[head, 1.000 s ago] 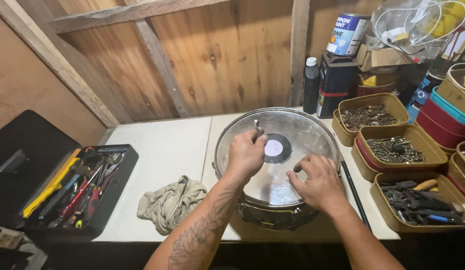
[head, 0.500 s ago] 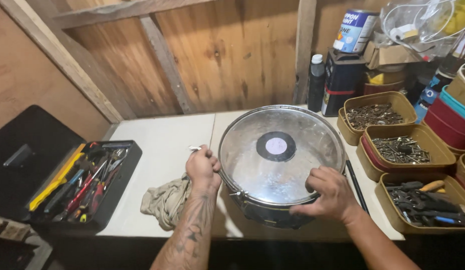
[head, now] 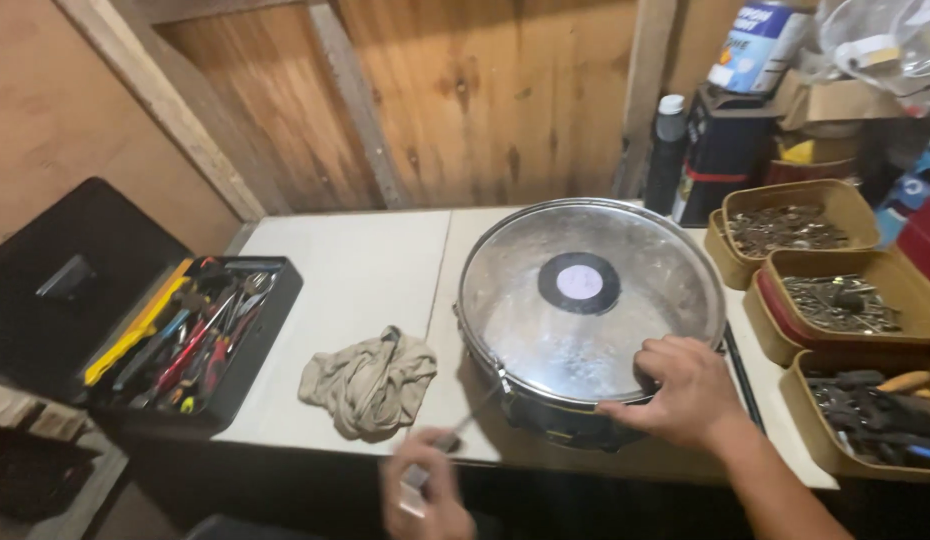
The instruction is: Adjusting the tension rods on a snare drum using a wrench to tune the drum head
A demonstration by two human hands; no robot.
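Note:
A snare drum (head: 545,330) with a clear head and a dark round patch in its middle lies flat on the white table (head: 355,270). My right hand (head: 680,392) rests on the drum's near right rim, fingers over the hoop. My left hand (head: 425,495), blurred at the bottom edge, is closed around a small metal tool (head: 455,430) that points up toward the drum's near left side. A crumpled beige rag (head: 370,380) lies just left of the drum.
An open black toolbox (head: 190,335) full of hand tools sits at the left. Tan trays (head: 835,300) of metal parts and tools line the right side. A dark bottle (head: 667,150), a paint can (head: 760,45) and boxes stand at the back against the wooden wall.
My left hand has left the drum head, passed its left rim and come down to the table's front edge with the tool. My right hand slid from the head to the near rim.

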